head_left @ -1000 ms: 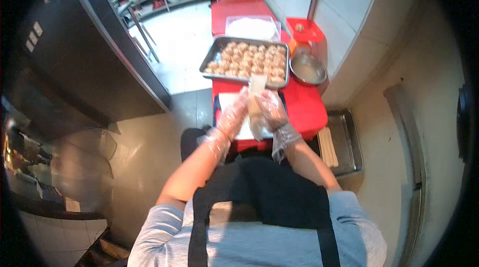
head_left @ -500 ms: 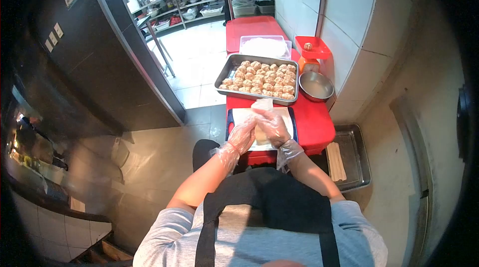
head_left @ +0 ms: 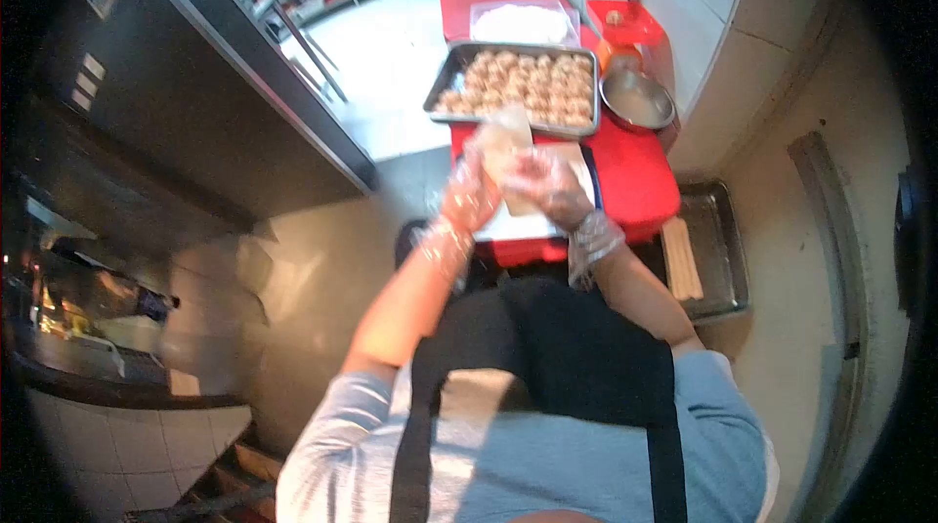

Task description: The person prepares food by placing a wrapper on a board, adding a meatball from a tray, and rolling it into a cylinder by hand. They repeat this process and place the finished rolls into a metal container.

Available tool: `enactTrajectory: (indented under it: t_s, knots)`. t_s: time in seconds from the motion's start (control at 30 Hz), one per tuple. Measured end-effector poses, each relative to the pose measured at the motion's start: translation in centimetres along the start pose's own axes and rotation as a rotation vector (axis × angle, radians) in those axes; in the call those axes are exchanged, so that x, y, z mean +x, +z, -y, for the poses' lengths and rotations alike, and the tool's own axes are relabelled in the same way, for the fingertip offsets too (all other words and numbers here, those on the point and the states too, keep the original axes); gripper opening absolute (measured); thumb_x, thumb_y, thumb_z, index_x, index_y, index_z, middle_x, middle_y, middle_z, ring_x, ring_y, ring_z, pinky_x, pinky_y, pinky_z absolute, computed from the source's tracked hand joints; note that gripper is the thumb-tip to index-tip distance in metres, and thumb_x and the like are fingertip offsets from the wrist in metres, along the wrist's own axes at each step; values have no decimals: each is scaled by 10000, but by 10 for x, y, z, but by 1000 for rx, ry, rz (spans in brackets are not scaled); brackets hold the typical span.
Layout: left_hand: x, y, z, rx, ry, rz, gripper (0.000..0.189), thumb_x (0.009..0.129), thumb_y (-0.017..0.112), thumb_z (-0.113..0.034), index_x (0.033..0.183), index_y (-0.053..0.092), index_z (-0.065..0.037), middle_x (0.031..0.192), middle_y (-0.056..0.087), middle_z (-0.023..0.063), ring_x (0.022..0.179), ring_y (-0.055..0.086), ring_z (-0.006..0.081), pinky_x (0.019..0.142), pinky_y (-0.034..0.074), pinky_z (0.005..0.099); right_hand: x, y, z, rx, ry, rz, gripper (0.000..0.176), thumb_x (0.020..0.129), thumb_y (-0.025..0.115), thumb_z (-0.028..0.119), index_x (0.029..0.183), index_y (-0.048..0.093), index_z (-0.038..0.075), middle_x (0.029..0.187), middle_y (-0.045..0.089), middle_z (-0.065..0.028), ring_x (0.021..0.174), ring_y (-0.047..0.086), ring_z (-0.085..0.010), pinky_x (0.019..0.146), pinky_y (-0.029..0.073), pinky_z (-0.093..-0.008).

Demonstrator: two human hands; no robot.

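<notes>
At the near end of the red counter (head_left: 635, 171), head view: left hand (head_left: 471, 196) and right hand (head_left: 549, 189), both in thin clear plastic gloves, meet over a white board with a dark edge (head_left: 518, 227). Fingers of both are curled in, partly closed, around a pale, floppy sheet (head_left: 508, 123); exact finger placement blurred. Sheet's far end appears near the front rim of the steel tray (head_left: 427, 108); contact cannot be told. Tray carries rows of lumpy, light-brown balls (head_left: 528, 83). Right of it, steel bowl (head_left: 638, 100); beyond the bowl, orange kitchen scale (head_left: 618, 58) with red pan (head_left: 640, 27), one small lump on it. Behind the tray, clear plastic container (head_left: 521, 25) with white contents. Risks (judged): sheet looks soft, so uneven pull between the hands could tear or crease it; loose glove film could catch in the grip and let it slip; a forward drift could drag its free end over the front balls, knocking them out of line.
</notes>
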State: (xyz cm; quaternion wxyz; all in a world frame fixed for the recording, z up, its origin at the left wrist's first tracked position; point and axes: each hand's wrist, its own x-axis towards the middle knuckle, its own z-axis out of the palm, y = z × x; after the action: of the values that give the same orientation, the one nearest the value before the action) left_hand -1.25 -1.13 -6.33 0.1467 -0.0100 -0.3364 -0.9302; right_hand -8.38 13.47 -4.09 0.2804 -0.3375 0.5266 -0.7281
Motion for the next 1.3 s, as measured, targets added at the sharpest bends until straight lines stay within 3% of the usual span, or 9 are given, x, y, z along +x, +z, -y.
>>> enactTrajectory:
  t_s: [0.1,0.13,0.37,0.57,0.7,0.87,1.0,1.1,1.3]
  knots:
    - [-8,-5,12,84,-44,50,497,1042,402,-343,1435,362,-42,1357,524,115,1228,517,237,1050,425,382,4,-8,-32,-483,-246,39,200,827,720,113,979,644,8,886,651,-29,814,594,-114,750,489,-262]
    - [-14,3,10,387,29,5,474,1043,410,-312,1421,385,-27,1356,524,115,1234,514,232,1052,421,371,3,-5,-24,-412,-118,25,200,823,728,128,962,646,9,871,648,-30,805,590,-113,742,486,-264]
    - [-14,10,21,614,94,104,486,1020,469,-245,1426,393,11,1419,475,122,1292,460,220,1118,325,356,-7,-17,-22,218,240,1,197,855,728,144,975,638,16,910,649,-30,818,604,-98,742,493,-241]
    - [-16,12,20,168,-84,-36,497,1034,443,-279,1434,370,8,1411,472,132,1285,465,217,1101,355,345,-6,-34,-18,405,348,-34,201,862,721,137,1005,618,40,911,647,-32,780,618,-101,708,510,-252]
    - [-11,1,31,-28,-122,-12,453,1026,468,-222,1415,391,-3,1366,507,128,1276,474,206,1098,375,341,-3,-38,-38,271,148,-52,209,903,665,116,1077,598,22,974,652,-63,821,647,-144,737,531,-273]
    - [-23,-13,42,113,-160,-9,355,992,512,-110,1322,469,15,1310,546,138,1195,542,219,1071,424,341,-5,-30,-45,-129,-28,60,124,911,631,117,1006,624,38,930,618,-2,850,587,-80,748,484,-228]
    - [-11,-52,43,16,-160,-21,342,992,520,-136,1298,483,13,1309,545,157,1201,547,228,1022,468,363,-5,-26,-20,167,93,-157,128,863,699,75,923,588,57,887,618,-22,814,586,-104,743,496,-255]
    - [-10,-37,15,96,-193,-138,385,995,537,-208,1310,477,5,1307,557,161,1214,543,236,1043,446,382,-1,-34,-8,319,-91,-205,134,877,672,53,954,563,44,924,617,-40,819,604,-119,753,513,-269]
    - [-5,-10,31,0,-323,-53,503,962,590,-287,1367,424,-38,1303,551,129,1198,556,252,1046,452,424,17,-18,-38,70,-105,-48,171,864,683,41,1009,593,26,975,619,-56,889,610,-136,821,514,-289]
